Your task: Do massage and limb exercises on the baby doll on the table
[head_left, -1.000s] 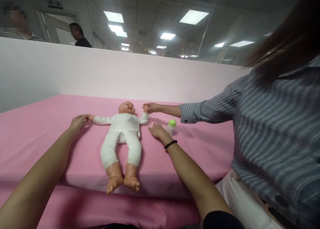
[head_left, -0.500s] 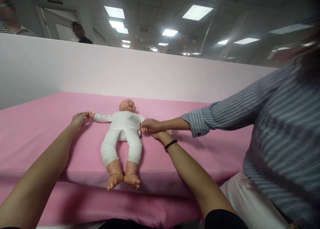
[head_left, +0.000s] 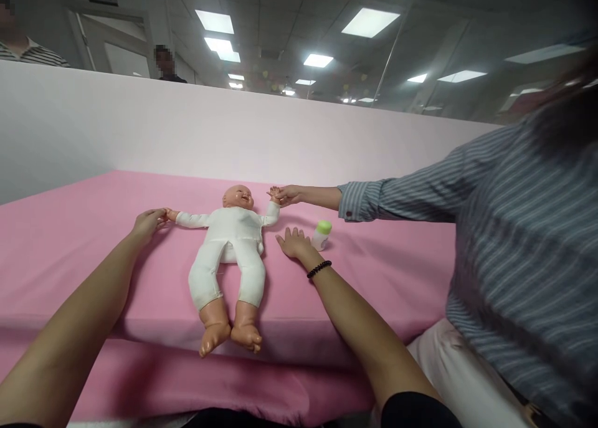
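A baby doll in a white suit lies on its back on the pink sheet, feet toward me. At its outstretched arm on the left, my left hand has its fingers closed round the doll's small hand. My right hand lies flat on the sheet, fingers spread, holding nothing. Right beside it stands a small bottle with a green cap. Another person's hand grips the doll's other hand, which is raised beside its head.
The co-worker in a striped shirt stands close on my right, one arm reaching across the table. A white partition with glass above it borders the far side. Two people are visible behind it at the upper left.
The co-worker's hand has moved up and away from me, raising the doll's arm on the right from its side. My right hand and the bottle now show fully. My left hand stays in place.
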A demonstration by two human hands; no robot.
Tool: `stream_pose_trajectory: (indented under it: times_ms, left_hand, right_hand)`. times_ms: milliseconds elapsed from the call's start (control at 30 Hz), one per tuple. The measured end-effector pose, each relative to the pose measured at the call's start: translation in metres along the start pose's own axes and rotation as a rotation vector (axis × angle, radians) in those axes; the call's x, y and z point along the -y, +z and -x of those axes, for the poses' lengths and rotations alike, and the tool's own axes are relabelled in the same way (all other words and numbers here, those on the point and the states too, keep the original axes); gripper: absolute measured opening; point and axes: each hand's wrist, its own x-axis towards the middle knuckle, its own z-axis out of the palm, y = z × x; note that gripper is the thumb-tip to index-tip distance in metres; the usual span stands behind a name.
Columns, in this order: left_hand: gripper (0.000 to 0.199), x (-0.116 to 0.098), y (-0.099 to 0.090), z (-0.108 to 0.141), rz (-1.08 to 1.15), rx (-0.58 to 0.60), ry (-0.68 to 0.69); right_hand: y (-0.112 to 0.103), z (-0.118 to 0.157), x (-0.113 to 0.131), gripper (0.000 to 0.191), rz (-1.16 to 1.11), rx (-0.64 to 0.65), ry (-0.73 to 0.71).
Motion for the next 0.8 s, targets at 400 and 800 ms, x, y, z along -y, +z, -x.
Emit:
stream_pose_trajectory:
  times_ms: [400, 800]
  left_hand:
    - [0.015, -0.008, 0.003, 0.009, -0.020, -0.009, -0.006]
    - [0.021, -0.005, 0.002, 0.008, -0.018, -0.008, -0.006]
  right_hand:
    - [-0.005, 0.004, 0.014, 0.081, 0.044, 0.035, -0.003]
    - [-0.005, 0.004, 0.014, 0.068, 0.078, -0.076, -0.051]
